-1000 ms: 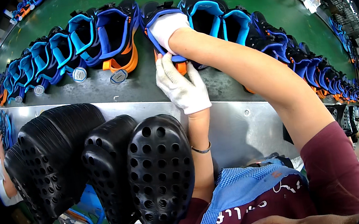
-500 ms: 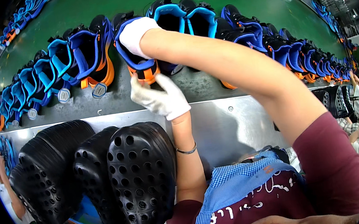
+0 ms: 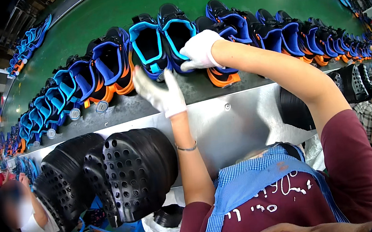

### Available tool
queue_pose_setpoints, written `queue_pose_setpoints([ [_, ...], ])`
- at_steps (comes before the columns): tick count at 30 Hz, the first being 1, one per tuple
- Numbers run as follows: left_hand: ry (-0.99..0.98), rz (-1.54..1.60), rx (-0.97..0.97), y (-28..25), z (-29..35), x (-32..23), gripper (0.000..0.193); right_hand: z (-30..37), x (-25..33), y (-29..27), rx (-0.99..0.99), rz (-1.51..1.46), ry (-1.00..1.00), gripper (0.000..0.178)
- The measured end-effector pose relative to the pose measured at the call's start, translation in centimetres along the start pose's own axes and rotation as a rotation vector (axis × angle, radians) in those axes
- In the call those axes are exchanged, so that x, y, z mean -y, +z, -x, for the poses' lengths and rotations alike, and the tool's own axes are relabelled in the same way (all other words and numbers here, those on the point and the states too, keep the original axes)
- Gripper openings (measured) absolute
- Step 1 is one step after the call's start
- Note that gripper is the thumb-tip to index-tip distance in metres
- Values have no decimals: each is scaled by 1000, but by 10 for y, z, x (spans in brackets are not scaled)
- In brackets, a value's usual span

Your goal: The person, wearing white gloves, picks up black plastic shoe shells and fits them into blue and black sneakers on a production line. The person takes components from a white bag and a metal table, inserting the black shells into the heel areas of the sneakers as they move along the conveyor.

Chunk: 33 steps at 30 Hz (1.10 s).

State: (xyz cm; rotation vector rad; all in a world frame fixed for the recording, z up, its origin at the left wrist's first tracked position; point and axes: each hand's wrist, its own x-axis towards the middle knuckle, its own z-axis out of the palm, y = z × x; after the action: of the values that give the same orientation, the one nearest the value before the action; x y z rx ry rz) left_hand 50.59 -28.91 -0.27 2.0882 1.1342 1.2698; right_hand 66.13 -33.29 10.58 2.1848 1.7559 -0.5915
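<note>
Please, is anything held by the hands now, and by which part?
The right hand is at one shoe's heel, grip uncertain; the left hand, spread near another shoe's heel, appears to hold nothing.

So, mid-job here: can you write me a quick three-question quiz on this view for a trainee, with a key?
1. What colour lines the shoe just to the left of the right grip?

2. True or false: the left grip wears a black glove.

3. In the picture, where is the nearest black stack from the left grip?
A. Above and to the right
B. Below and to the left
C. Above and to the left

Key:
1. Light blue.
2. False; it is white.
3. B.
</note>
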Motion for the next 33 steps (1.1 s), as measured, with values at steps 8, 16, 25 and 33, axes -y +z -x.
queue_pose_setpoints([
  [8,82,-145,337,-4,-47,-34,34,40,-33,11,-82,-75,2,49],
  [16,-27,-134,508,-23,-67,-59,49,67,-28,31,-39,-48,32,46],
  [25,31,-205,360,-21,-25,-71,42,161,-51,18,-261,-124,-64,39],
  [33,-263,49,600,-4,6,-27,36,352,-104,45,-478,-207,172,31],
])
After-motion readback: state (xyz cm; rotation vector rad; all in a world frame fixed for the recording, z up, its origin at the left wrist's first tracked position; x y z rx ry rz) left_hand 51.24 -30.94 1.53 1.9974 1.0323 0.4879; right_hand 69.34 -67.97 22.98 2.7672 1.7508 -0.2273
